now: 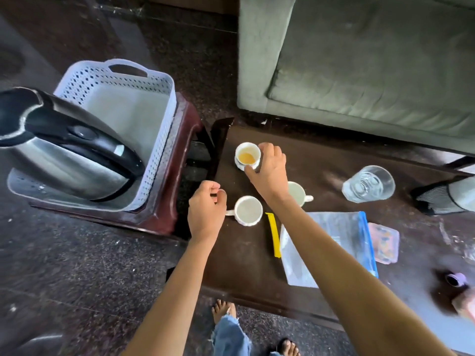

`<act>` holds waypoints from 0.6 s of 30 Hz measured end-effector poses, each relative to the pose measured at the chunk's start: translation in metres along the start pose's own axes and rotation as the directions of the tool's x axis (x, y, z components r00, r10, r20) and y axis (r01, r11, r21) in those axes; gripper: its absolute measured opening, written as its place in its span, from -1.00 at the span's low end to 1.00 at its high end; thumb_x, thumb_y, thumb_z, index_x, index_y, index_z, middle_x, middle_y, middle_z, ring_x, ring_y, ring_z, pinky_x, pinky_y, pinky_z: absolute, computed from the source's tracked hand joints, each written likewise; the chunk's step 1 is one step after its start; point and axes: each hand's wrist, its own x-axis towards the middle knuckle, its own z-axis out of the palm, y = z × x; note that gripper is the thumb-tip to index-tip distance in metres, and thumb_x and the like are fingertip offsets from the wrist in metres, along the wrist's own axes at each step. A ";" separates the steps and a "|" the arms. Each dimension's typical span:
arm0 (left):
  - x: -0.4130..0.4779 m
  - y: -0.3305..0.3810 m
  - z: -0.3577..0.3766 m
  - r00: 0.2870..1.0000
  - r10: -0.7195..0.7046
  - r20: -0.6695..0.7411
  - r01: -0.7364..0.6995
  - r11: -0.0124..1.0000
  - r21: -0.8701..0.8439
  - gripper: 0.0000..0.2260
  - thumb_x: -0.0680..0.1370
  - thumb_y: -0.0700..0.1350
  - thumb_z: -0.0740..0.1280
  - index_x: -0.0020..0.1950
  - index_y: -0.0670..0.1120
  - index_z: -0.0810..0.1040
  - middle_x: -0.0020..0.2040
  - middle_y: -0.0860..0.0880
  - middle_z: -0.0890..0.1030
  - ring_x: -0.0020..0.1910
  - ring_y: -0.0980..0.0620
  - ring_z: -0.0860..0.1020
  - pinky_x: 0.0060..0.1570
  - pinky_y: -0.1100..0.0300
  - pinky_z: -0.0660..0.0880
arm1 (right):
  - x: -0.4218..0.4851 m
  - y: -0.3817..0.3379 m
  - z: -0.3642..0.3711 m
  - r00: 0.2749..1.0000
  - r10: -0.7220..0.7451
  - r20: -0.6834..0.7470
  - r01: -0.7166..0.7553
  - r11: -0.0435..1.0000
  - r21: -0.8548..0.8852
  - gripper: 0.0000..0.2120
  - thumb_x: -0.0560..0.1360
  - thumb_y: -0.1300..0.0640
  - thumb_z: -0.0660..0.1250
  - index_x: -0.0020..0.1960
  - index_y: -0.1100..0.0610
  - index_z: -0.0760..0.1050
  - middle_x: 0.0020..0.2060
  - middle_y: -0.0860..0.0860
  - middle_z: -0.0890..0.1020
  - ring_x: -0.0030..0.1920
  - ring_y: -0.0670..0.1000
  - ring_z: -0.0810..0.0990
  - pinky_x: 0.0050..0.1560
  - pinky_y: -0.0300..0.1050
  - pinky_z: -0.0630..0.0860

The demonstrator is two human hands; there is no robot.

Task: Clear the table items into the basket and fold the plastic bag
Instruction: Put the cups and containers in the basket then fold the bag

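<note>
R grip (268, 170) pinches tea cup (247, 156) rim | L grip (207, 208) curled at empty cup (248, 210) handle, hold unclear | keep tea cup level, liquid inside, to basket (164, 111) at 10 o'clock

The right forearm (321, 240) hides most of a white cup (298, 194) and part of the plastic bag (347, 235). The right hand (270, 170), gripping the tea cup (246, 156), covers part of its saucer (241, 167). The left hand (205, 209) meets the handle of the near cup (248, 210); grip or only touch, I cannot tell. The left edge cuts the kettle (64, 155).
</note>
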 end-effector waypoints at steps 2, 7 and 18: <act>0.016 -0.005 -0.005 1.000 -0.003 0.007 0.003 1.000 0.029 -0.86 0.53 -0.12 0.31 0.06 -0.10 0.55 -0.01 -0.02 0.65 -0.10 0.03 0.62 -0.13 0.17 0.52 | 0.015 -0.005 0.015 0.999 0.046 0.026 -0.045 0.998 -0.034 -0.38 0.40 0.08 0.46 0.37 0.24 0.32 0.24 0.19 0.43 0.17 0.21 0.40 0.21 0.04 0.39; 0.047 -0.007 -0.007 1.000 -0.017 0.024 0.015 0.998 0.053 -0.85 0.52 -0.09 0.30 0.06 -0.06 0.56 -0.02 0.02 0.66 -0.08 0.03 0.62 -0.12 0.12 0.54 | 0.036 -0.007 0.038 0.978 0.142 0.152 -0.127 0.986 -0.105 -0.17 0.41 0.01 0.48 0.52 0.18 0.12 0.42 0.17 0.29 0.35 0.21 0.30 0.34 0.05 0.32; 0.086 0.019 -0.019 0.999 -0.047 -0.027 0.046 0.997 -0.059 -0.84 0.54 -0.09 0.29 0.08 -0.09 0.55 -0.01 0.00 0.65 -0.12 0.06 0.61 -0.17 0.23 0.47 | 0.065 -0.031 0.024 0.991 0.112 0.072 -0.109 0.993 -0.045 -0.36 0.33 0.05 0.53 0.31 0.16 0.37 0.17 0.15 0.50 0.17 0.19 0.47 0.11 -0.03 0.43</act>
